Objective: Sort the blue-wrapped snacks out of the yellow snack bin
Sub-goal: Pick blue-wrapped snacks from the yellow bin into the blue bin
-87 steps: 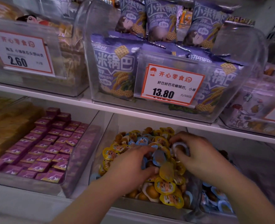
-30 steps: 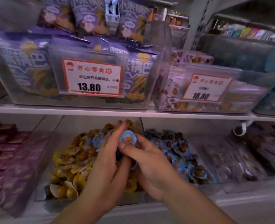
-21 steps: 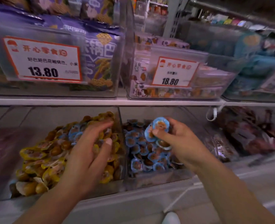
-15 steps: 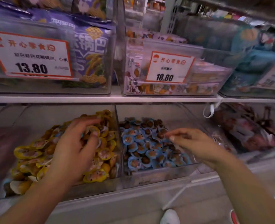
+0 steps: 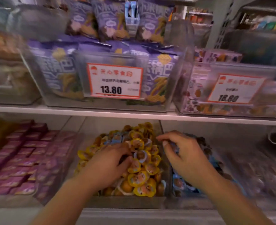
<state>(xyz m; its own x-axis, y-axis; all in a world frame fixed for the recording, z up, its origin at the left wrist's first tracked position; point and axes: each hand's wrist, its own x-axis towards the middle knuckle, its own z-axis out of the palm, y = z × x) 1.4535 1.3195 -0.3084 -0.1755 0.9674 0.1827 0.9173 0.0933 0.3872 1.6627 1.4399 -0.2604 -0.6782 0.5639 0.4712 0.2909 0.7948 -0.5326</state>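
My left hand [image 5: 108, 161] lies palm down on the heap in the yellow snack bin [image 5: 127, 202], fingers bent into the pile; whether they pinch anything I cannot tell, since the tips are buried among the packs. My right hand [image 5: 181, 157] hangs palm down over the divider between that bin and the blue snack bin [image 5: 190, 202] beside it, fingers loosely curled, thumb and forefinger drawn near each other; motion blur hides whether anything sits between them.

A few blue-wrapped snacks [image 5: 116, 139] lie near the back of the yellow heap, just beyond my left fingertips. They are small round cups with glossy foil lids showing a printed cartoon picture, like the yellow-wrapped snacks [image 5: 144, 190] around them, some of which are turned to show clear domes over round brown contents.

Both bins are clear hard plastic on the lower shelf. Left of them sit flat magenta packets [image 5: 20, 161] in rows. Above, a 13.80 price tag [image 5: 114, 81] fronts a bin of purple crisp bags [image 5: 56, 70].
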